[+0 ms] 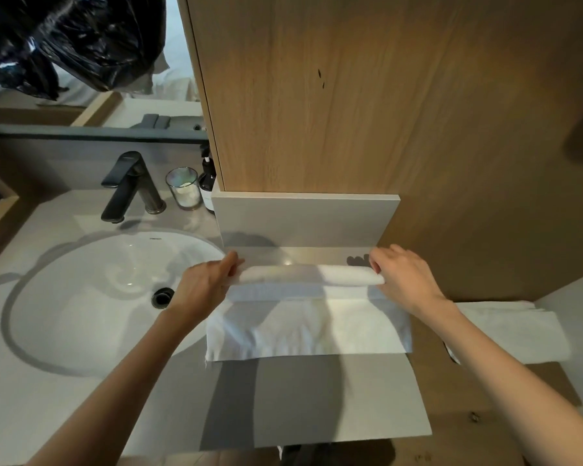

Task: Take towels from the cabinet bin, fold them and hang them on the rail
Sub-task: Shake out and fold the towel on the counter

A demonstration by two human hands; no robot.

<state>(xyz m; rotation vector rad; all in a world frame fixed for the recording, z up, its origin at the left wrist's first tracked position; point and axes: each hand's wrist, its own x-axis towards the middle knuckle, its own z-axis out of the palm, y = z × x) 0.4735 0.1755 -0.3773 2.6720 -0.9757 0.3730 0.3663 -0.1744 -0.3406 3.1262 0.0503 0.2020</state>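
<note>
A white towel (310,327) is stretched flat in front of me, its top edge rolled into a fold (313,275). My left hand (206,284) pinches the left end of that fold and my right hand (404,280) pinches the right end. The rest of the towel hangs down below the fold. Whatever the fold lies over is hidden by the cloth. Just behind it runs a shiny metal strip (317,255) under a grey cabinet panel (303,220). A second folded white towel (515,331) lies to the right, past my right forearm.
A tall wooden cabinet (350,95) fills the back. At the left is a white sink (91,297) with a black tap (128,183), a glass candle (184,188) and a dark pump bottle (207,183). A black plastic bag (74,38) shows in the mirror.
</note>
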